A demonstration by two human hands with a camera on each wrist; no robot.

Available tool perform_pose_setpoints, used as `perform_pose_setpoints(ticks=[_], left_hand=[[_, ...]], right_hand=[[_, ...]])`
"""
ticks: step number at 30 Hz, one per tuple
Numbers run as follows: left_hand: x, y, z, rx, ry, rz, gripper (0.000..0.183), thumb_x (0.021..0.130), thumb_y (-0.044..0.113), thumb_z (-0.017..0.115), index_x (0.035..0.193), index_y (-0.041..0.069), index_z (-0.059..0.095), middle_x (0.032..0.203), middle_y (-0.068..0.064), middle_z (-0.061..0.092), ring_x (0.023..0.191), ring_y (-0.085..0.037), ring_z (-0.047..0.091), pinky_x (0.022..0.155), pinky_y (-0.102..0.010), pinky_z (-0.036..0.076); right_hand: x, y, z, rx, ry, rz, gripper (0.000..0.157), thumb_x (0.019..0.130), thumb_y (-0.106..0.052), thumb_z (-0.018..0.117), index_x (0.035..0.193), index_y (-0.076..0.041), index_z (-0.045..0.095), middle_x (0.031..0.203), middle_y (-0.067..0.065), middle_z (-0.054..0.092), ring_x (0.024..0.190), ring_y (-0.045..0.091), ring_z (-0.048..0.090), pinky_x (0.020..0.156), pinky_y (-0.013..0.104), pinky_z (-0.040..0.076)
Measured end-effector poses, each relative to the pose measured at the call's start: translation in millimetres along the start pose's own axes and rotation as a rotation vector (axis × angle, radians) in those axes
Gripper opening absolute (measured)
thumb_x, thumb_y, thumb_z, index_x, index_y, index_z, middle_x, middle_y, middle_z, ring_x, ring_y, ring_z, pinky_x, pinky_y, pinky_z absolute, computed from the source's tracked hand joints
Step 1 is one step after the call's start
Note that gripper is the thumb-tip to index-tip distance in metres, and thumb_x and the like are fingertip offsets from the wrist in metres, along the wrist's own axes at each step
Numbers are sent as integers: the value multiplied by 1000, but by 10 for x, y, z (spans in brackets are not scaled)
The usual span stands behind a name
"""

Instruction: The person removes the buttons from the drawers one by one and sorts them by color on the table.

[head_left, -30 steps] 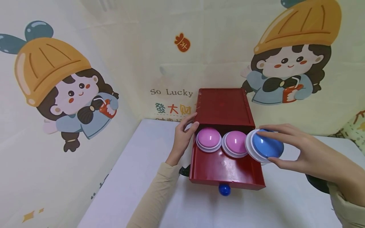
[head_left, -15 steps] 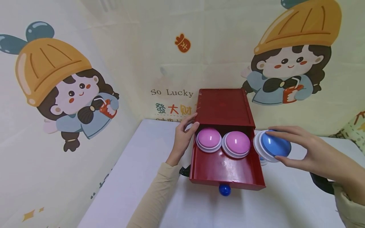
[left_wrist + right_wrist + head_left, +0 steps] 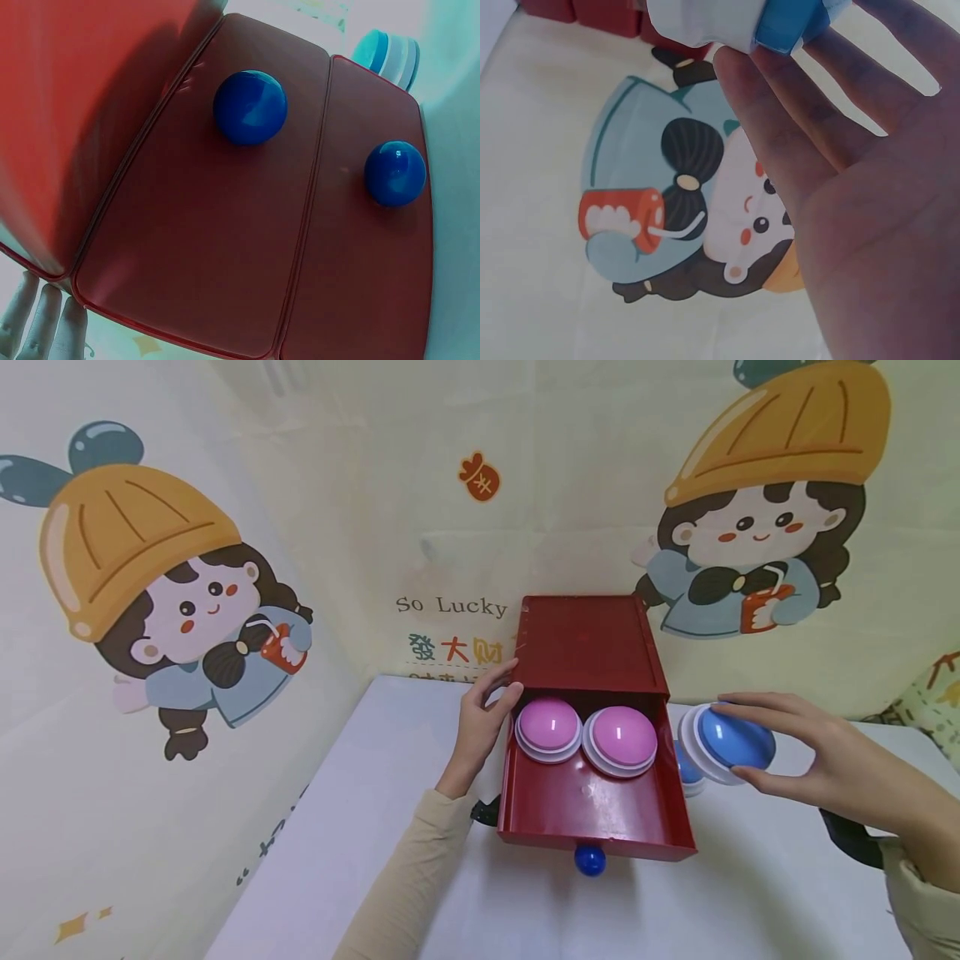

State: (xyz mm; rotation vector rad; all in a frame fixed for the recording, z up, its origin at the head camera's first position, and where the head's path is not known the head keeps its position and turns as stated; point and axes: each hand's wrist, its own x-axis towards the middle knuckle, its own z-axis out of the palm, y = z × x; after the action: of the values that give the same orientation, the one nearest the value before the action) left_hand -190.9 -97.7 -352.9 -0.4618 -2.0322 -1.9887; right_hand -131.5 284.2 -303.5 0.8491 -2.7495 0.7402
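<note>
My right hand [image 3: 840, 756] pinches a blue dome-topped push button [image 3: 738, 739] with a white base, tilted, to the right of the pulled-out red drawer [image 3: 600, 814]. Its white and blue side [image 3: 784, 26] tops the right wrist view, fingertips against it. Inside the drawer, two pink push buttons [image 3: 550, 724] sit side by side toward the back. My left hand [image 3: 480, 722] rests against the left side of the red drawer cabinet [image 3: 588, 643], fingers extended; their tips [image 3: 46, 319] show low in the left wrist view. Another blue button [image 3: 687, 768] stands on the table, partly hidden.
A blue round knob [image 3: 590, 861] sticks out of the drawer's front. Two more blue knobs [image 3: 250, 107] mark drawer fronts in the left wrist view. The white table [image 3: 420, 760] ends at a printed cloth backdrop [image 3: 420, 527].
My right hand has moved right with the blue button, away from over the drawer's right edge. The other blue button on the table has come into view. The left hand stays put.
</note>
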Motion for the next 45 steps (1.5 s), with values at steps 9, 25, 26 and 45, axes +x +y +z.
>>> perform_pose_setpoints(ticks=[9, 25, 26, 45], left_hand=[[52, -319, -28, -4, 9, 1, 42, 96, 7, 60, 138, 8, 58, 136, -12, 59, 121, -18, 57, 96, -29, 51], [73, -343, -25, 3, 8, 10, 41, 97, 14, 62, 137, 14, 60, 135, -7, 60, 122, -20, 56, 95, -29, 52], [72, -332, -24, 3, 7, 5, 41, 97, 11, 61, 138, 12, 59, 136, -9, 59, 123, -21, 56, 96, -29, 51], [-2, -26, 7, -17, 9, 7, 41, 95, 7, 61, 136, 2, 58, 134, -15, 60, 121, -21, 58, 96, -29, 52]], right_hand=[[-58, 82, 21, 5, -3, 71, 80, 66, -20, 93, 138, -16, 57, 139, 21, 48, 113, 46, 48, 61, 50, 59], [-168, 283, 81, -10, 32, 89, 78, 65, -19, 93, 136, -15, 59, 137, 20, 52, 109, 43, 51, 61, 34, 60], [-175, 295, 88, -3, 29, 98, 78, 66, -19, 93, 136, -14, 59, 137, 21, 51, 109, 44, 51, 61, 38, 61], [-243, 474, 197, 40, 7, 159, 75, 68, -18, 92, 135, -9, 58, 139, 27, 47, 108, 51, 48, 61, 47, 59]])
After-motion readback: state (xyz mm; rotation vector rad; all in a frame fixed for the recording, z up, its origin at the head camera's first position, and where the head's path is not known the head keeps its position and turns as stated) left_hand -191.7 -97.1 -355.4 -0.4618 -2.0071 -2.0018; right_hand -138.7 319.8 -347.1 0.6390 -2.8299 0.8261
